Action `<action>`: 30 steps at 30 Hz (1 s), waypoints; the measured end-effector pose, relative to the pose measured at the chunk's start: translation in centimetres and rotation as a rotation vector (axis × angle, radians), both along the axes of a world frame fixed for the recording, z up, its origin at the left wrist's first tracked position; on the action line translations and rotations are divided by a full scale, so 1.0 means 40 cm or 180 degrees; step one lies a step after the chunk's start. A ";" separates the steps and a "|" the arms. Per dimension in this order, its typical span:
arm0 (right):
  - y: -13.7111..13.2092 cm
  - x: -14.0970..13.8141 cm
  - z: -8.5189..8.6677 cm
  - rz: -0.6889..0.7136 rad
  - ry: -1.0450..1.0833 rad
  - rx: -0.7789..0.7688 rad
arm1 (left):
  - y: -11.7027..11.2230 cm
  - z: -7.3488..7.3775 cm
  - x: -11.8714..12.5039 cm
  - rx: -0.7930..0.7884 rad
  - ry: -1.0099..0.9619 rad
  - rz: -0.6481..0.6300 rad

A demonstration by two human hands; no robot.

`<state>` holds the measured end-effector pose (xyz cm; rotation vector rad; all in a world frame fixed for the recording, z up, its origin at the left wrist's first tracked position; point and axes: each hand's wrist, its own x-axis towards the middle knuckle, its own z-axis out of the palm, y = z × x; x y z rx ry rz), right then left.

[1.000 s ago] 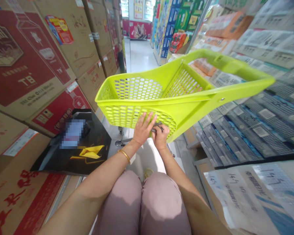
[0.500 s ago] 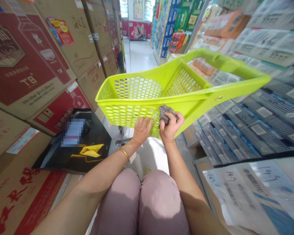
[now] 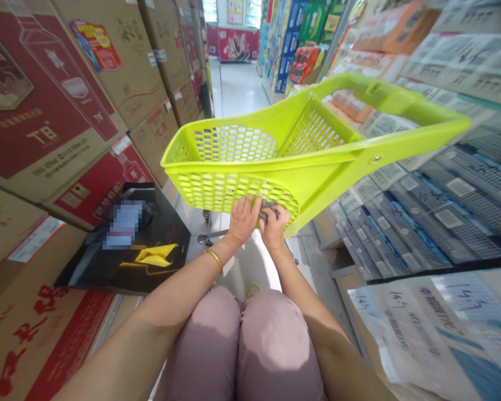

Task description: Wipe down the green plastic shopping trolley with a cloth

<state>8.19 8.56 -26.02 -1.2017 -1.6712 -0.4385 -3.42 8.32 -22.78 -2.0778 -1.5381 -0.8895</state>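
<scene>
A lime-green plastic shopping cart (image 3: 325, 172) with perforated sides stands before my knees, its basket tilted and its handle to the right. My left hand (image 3: 242, 218) grips the lower part of the near side wall, fingers bent against the holes; the thumb is hidden. Right beside it, my right hand (image 3: 274, 227) is closed on a crumpled grey rag (image 3: 269, 205) and presses it to the same wall. The fingers cover most of the rag.
Stacked cardboard cartons (image 3: 37, 128) rise on the left, with a black bag (image 3: 150, 223) and a yellow paper (image 3: 156, 255) in front. Packaged goods (image 3: 417, 217) fill the right side. The cart's metal legs and casters (image 3: 204, 239) show below the basket. An aisle (image 3: 242, 92) runs beyond.
My right hand has moved left and slightly down with the rag, along the cart wall to beside my left hand. The left hand stays at nearly the same spot.
</scene>
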 end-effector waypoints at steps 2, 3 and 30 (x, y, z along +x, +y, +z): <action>-0.004 -0.001 -0.025 0.0058 -0.0147 -0.0171 | 0.006 -0.001 -0.002 -0.0038 -0.0082 -0.0013; -0.005 -0.002 -0.034 0.0084 -0.0202 -0.0230 | 0.009 -0.002 -0.004 -0.0025 -0.0110 -0.0025; 0.057 -0.029 0.012 0.0240 -0.0351 0.0291 | 0.070 -0.040 -0.049 0.0466 -0.0433 -0.0195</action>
